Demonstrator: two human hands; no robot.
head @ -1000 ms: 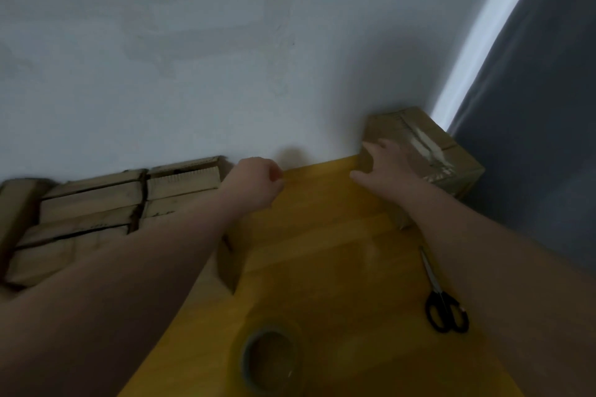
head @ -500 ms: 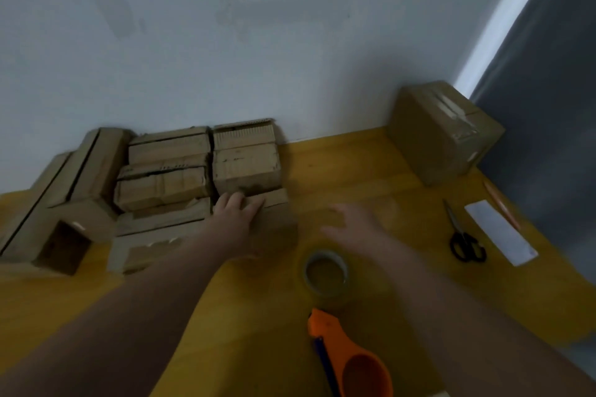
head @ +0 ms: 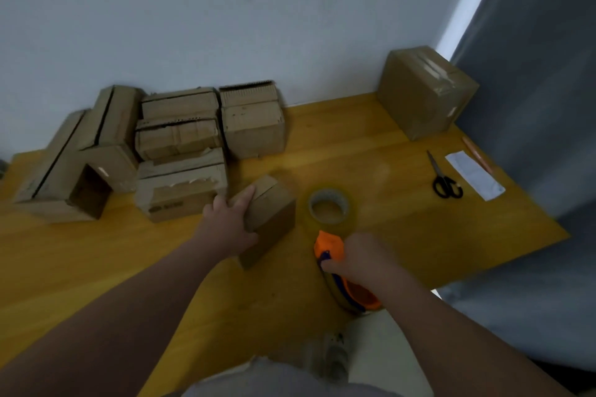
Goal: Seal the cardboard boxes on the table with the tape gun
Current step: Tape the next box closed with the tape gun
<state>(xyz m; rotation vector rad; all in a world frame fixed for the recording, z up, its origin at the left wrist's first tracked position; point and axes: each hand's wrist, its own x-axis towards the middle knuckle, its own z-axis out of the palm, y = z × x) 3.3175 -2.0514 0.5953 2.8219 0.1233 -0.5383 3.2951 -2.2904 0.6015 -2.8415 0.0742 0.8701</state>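
While left hand (head: 225,222) grips small box (head: 274,203), right hand (head: 361,259) curls fingers round tape gun (head: 329,243).

free: table (head: 371,145) centre-right | blocked: box stack (head: 180,138) left, tape roll (head: 329,195) centre

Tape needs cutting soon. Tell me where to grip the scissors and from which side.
Take the scissors by the black handle loops. They lie flat on the table with the loops at the near end and the closed blades pointing away toward the wall, so come down from above on the near side. The right hand, gripping the tape gun, is closer.
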